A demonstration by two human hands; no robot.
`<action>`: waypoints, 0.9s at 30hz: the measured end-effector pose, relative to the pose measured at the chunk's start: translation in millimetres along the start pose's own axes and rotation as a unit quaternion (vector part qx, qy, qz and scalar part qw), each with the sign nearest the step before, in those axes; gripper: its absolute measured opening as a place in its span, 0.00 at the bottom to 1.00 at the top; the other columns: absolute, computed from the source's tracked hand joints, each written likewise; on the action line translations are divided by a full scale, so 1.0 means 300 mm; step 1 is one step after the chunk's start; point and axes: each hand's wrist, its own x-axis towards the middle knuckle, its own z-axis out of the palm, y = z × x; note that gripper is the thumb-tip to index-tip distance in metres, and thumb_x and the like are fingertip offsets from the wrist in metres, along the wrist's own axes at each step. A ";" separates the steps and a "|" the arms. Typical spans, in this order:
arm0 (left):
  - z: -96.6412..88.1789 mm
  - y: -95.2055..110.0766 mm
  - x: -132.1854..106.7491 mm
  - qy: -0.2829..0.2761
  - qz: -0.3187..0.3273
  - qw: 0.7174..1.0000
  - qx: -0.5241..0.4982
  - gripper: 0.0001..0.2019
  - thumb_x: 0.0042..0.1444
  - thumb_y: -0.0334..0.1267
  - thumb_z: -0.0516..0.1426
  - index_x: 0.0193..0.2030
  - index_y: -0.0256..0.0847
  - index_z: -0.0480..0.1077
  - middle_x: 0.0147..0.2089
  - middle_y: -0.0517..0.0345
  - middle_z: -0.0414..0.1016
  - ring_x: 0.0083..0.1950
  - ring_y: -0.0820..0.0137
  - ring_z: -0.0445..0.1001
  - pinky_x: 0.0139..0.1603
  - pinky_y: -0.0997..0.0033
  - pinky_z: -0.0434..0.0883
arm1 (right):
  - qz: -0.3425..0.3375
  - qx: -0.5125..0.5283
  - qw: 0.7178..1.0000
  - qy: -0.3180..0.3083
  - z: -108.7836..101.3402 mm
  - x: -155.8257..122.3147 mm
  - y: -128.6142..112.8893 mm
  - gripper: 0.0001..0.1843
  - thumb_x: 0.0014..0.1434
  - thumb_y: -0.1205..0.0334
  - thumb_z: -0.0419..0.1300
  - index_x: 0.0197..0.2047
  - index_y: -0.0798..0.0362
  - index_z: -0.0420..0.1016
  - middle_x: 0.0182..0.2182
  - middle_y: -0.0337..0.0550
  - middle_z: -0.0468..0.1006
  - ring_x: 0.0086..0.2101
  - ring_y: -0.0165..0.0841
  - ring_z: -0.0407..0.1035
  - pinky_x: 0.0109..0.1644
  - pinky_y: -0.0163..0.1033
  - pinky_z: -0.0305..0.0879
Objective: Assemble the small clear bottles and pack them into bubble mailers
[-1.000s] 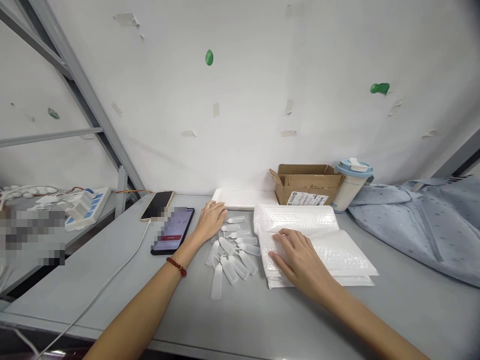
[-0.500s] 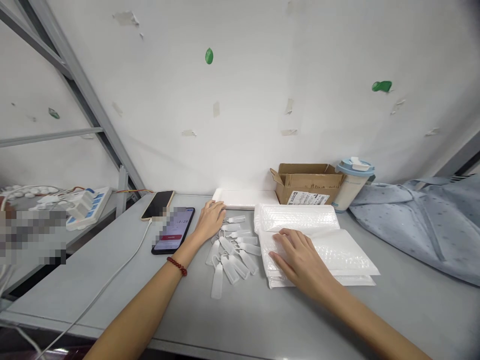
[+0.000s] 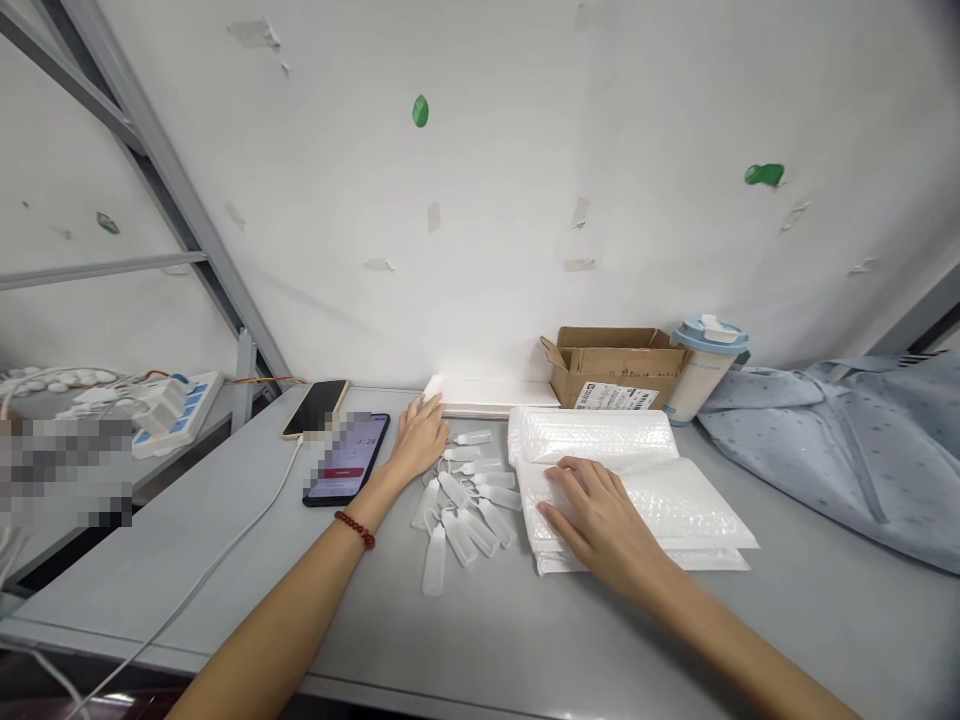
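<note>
My left hand (image 3: pixel 420 437), with a red bead bracelet at the wrist, lies with fingers stretched out at the left end of a flat white stack (image 3: pixel 499 396) against the wall. Its fingertips reach the stack's near-left corner; whether they press on it I cannot tell. Just right of that hand spreads a loose pile of small translucent white plastic pieces with thin loops (image 3: pixel 459 540). My right hand (image 3: pixel 600 510) rests palm down, fingers spread, on the left part of white bubble mailers (image 3: pixel 675 505). These mailers overlap one another, and nothing is gripped.
Left of my left hand lie a lit phone (image 3: pixel 349 460) and a dark-screened phone (image 3: pixel 316 409) with a white cable (image 3: pixel 225 565). Behind the mailers stand a cardboard box (image 3: pixel 615 365) and a blue-lidded cup (image 3: pixel 705 370). Grey-blue fabric (image 3: pixel 832 450) covers the right side.
My left hand's fingers have shifted slightly at the corner of the white stack. My right hand stays on the mailers, and the pile looks the same.
</note>
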 end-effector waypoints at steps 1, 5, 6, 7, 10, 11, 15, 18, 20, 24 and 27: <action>-0.001 -0.003 0.001 0.004 -0.006 1.000 0.002 0.20 0.59 0.35 0.45 0.55 0.34 0.66 0.64 0.47 0.59 0.64 0.51 0.50 0.59 0.46 0.57 | 0.000 -0.001 1.000 0.001 0.000 0.000 0.001 0.13 0.63 0.58 0.49 0.46 0.55 0.66 0.43 0.53 0.69 0.45 0.41 0.63 0.46 0.48 0.63; -0.021 -0.010 0.010 0.050 -0.025 0.998 0.003 0.21 0.56 0.31 0.46 0.56 0.32 0.64 0.61 0.45 0.63 0.63 0.51 0.53 0.59 0.47 0.57 | 0.000 0.002 1.000 0.006 0.001 0.002 0.002 0.13 0.63 0.58 0.49 0.46 0.55 0.66 0.43 0.52 0.69 0.44 0.41 0.63 0.45 0.48 0.63; -0.030 -0.010 0.013 0.071 -0.027 0.997 0.004 0.21 0.56 0.30 0.46 0.56 0.33 0.64 0.60 0.45 0.65 0.62 0.52 0.55 0.58 0.48 0.57 | 0.000 0.004 1.000 0.006 0.000 0.003 0.001 0.13 0.63 0.58 0.49 0.46 0.55 0.66 0.43 0.52 0.69 0.44 0.41 0.64 0.45 0.48 0.63; -0.041 -0.009 0.015 0.096 -0.027 0.995 0.005 0.20 0.56 0.29 0.46 0.55 0.33 0.65 0.58 0.45 0.66 0.62 0.52 0.56 0.58 0.48 0.58 | 0.000 0.006 1.000 0.005 -0.001 0.003 0.001 0.12 0.63 0.58 0.49 0.46 0.55 0.66 0.43 0.52 0.69 0.45 0.41 0.64 0.45 0.48 0.63; -0.079 -0.002 0.015 0.183 -0.016 0.983 -0.003 0.17 0.55 0.29 0.48 0.50 0.34 0.67 0.53 0.44 0.70 0.59 0.54 0.60 0.57 0.50 0.60 | -0.001 0.013 1.000 0.008 -0.006 0.004 0.000 0.12 0.63 0.58 0.49 0.46 0.54 0.65 0.43 0.52 0.69 0.45 0.41 0.64 0.45 0.48 0.64; -0.094 0.002 0.012 0.211 -0.005 0.977 -0.011 0.16 0.55 0.29 0.48 0.49 0.33 0.68 0.51 0.44 0.71 0.57 0.55 0.62 0.56 0.51 0.61 | -0.002 0.016 1.000 0.010 -0.007 0.004 0.001 0.12 0.63 0.58 0.49 0.46 0.54 0.65 0.43 0.52 0.69 0.45 0.41 0.64 0.45 0.48 0.64; -0.158 0.028 -0.004 0.323 0.071 0.942 -0.053 0.12 0.56 0.26 0.49 0.43 0.34 0.70 0.44 0.46 0.73 0.49 0.63 0.68 0.52 0.58 0.67 | 0.001 0.030 0.999 0.019 -0.014 0.002 0.005 0.13 0.62 0.58 0.50 0.48 0.54 0.64 0.44 0.53 0.68 0.45 0.40 0.64 0.45 0.47 0.66; -0.204 0.054 -0.017 0.403 0.112 0.907 -0.058 0.10 0.55 0.24 0.50 0.38 0.36 0.71 0.38 0.50 0.73 0.43 0.65 0.70 0.48 0.60 0.69 | 0.001 0.040 0.999 0.033 -0.016 0.001 0.010 0.14 0.62 0.58 0.50 0.49 0.54 0.64 0.46 0.53 0.68 0.45 0.40 0.64 0.45 0.47 0.67; -0.224 0.073 -0.024 0.430 0.137 0.891 -0.056 0.09 0.54 0.23 0.51 0.36 0.37 0.70 0.36 0.52 0.74 0.41 0.66 0.71 0.46 0.61 0.70 | -0.004 0.044 0.998 0.052 -0.015 0.002 0.012 0.14 0.62 0.59 0.50 0.50 0.53 0.63 0.46 0.54 0.67 0.46 0.41 0.64 0.45 0.48 0.67; -0.222 0.118 -0.045 0.425 0.187 0.882 -0.074 0.10 0.54 0.21 0.52 0.36 0.38 0.70 0.36 0.53 0.74 0.40 0.67 0.71 0.43 0.63 0.71 | -0.028 0.047 0.993 0.104 -0.012 0.012 0.019 0.16 0.62 0.62 0.51 0.53 0.54 0.60 0.48 0.56 0.66 0.48 0.42 0.63 0.45 0.49 0.67; -0.196 0.162 -0.067 0.382 0.232 0.890 -0.092 0.11 0.54 0.21 0.52 0.38 0.38 0.69 0.37 0.52 0.74 0.41 0.67 0.71 0.43 0.63 0.71 | -0.058 0.039 0.986 0.153 -0.016 0.022 0.028 0.18 0.61 0.67 0.52 0.55 0.54 0.58 0.48 0.56 0.65 0.49 0.43 0.62 0.46 0.49 0.67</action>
